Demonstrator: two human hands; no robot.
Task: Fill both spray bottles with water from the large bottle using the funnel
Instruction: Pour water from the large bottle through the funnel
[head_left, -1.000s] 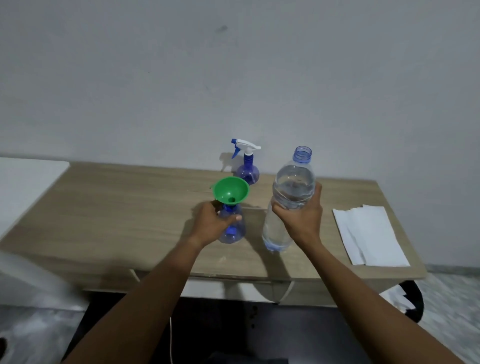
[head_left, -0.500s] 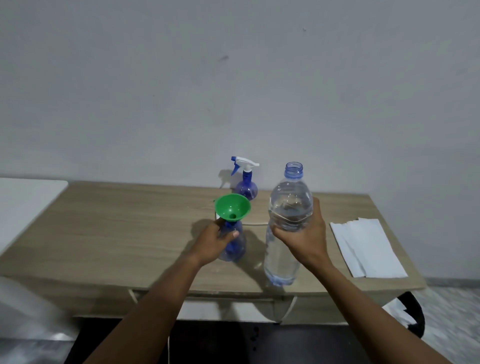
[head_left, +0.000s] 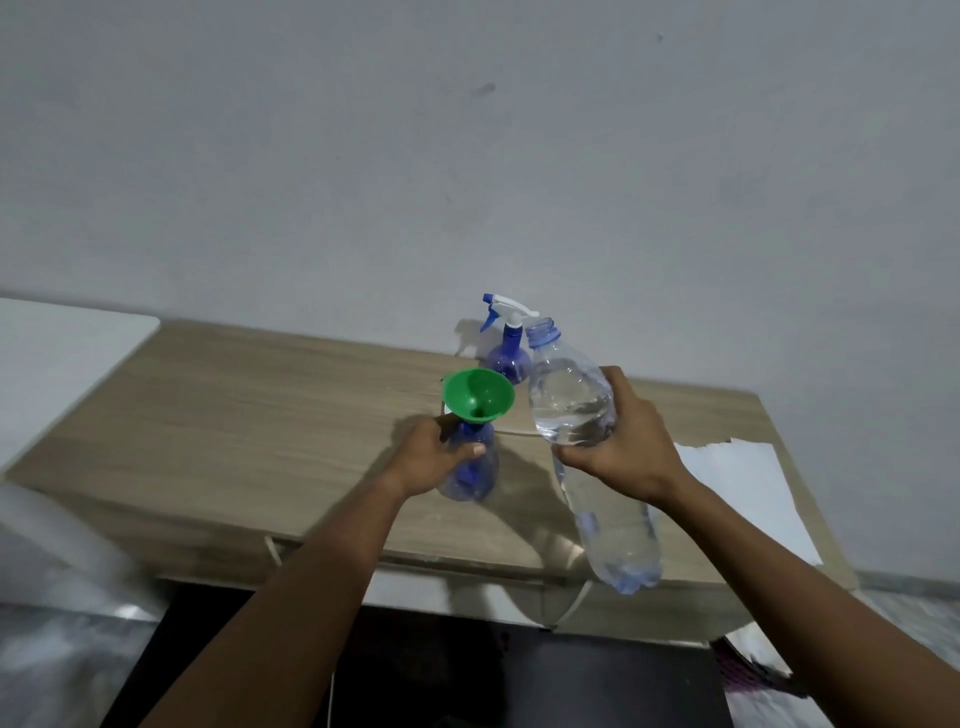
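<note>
from the head camera: my left hand (head_left: 431, 457) grips the near spray bottle (head_left: 470, 467), which stands on the wooden table (head_left: 260, 415) with the green funnel (head_left: 478, 395) seated in its neck. my right hand (head_left: 623, 441) wraps round the large water bottle (head_left: 571, 405), uncapped and tilted, its mouth leaning toward the funnel. the second spray bottle (head_left: 508, 348), trigger head on, stands behind by the wall. white paper towels (head_left: 743, 493) lie to the right.

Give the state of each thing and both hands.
near spray bottle: upright, sprayer off.
funnel: seated in near spray bottle's neck.
large bottle: uncapped, held in the air, tilted toward funnel.
far spray bottle: upright, sprayer on.
left hand: grips near spray bottle.
right hand: grips large bottle.
paper towel: lying flat.
</note>
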